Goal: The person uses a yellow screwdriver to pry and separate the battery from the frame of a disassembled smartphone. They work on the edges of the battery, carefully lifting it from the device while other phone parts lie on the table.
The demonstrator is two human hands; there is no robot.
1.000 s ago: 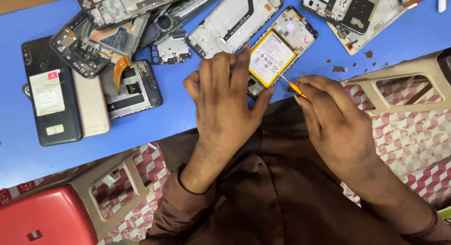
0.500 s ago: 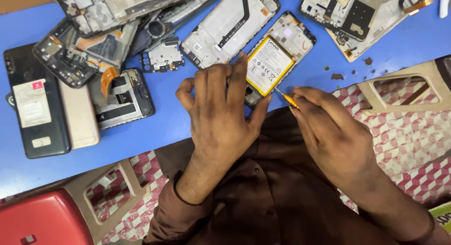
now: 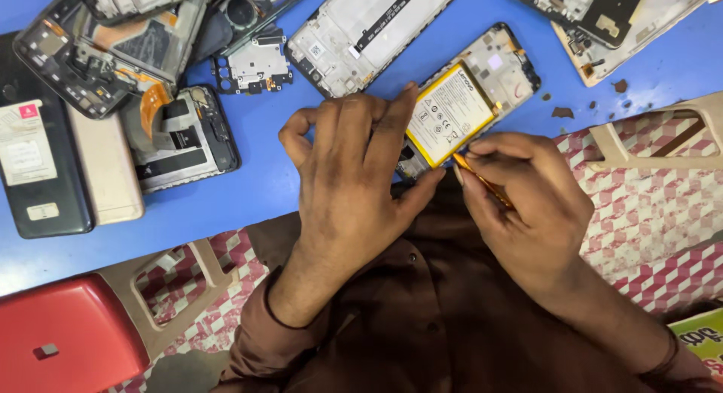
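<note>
Opened phone [image 3: 467, 111] — lower end seemingly hidden

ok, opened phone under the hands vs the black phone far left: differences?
The opened phone lies back off, yellow-edged battery exposed; the black phone is closed, stickers on it. The left hand touches the opened one; the black one lies untouched. Both rest on the blue table.

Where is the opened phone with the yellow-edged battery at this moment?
In the head view, the opened phone lies on the blue table, upper centre, under the left hand fingertips, just above the right hand holding an orange-handled tool.
</note>
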